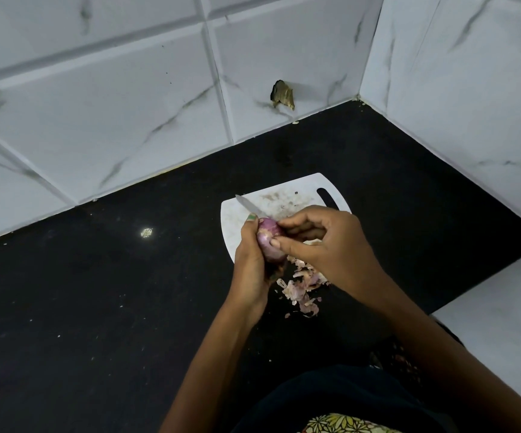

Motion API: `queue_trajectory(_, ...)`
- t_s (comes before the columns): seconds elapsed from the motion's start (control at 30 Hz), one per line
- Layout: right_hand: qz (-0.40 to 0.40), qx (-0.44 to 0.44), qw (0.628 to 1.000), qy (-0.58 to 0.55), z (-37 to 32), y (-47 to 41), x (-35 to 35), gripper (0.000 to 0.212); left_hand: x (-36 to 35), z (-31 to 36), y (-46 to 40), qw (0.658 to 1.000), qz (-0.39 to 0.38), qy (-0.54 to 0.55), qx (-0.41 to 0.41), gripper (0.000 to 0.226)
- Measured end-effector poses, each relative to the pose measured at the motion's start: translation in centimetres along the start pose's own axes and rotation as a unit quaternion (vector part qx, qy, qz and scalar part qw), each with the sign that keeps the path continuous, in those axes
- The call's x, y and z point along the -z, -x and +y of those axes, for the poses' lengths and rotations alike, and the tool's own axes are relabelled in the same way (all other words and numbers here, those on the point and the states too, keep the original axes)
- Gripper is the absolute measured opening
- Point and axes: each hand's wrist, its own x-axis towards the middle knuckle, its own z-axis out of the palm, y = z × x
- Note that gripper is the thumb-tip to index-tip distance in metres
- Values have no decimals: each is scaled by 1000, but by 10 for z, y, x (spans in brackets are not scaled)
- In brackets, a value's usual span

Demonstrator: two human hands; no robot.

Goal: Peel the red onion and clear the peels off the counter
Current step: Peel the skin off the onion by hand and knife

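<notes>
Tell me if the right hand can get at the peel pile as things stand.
Probably yes: the right hand hovers just above the onion peels with nothing between, but its fingers are busy on the red onion.

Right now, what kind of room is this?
Most likely a kitchen: a black counter set against tiled walls, a white cutting board with a knife, and a red onion being peeled.

The black counter (81,292) lies open across its left half, bare but for small specks. Toward the back right corner a white cutting board (287,198) takes up room, with a knife (249,207) on its left part. Loose peels (302,285) litter the counter near its front edge, possibly overlapping the board. Tiled walls (128,104) close off the back and right.
</notes>
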Motion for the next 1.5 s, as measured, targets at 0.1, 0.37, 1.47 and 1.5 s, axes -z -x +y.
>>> queue_trajectory(0.1,-16,-1,1000,-3,-3,-2,5,24,1,1,0,999,16,-31,-21,47)
queue_trajectory(0.37,-21,5,1000,8,-2,-3,5,16,0,2,2,998,39,-23,-46,38)
queue_trajectory(1.47,55,246,930,266,22,1,-21,13,-5,5,8,994,83,55,54,44)
queue_trajectory(1.5,55,217,949,224,21,0,-20,8,-5,4,8,994,76,56,56,45)
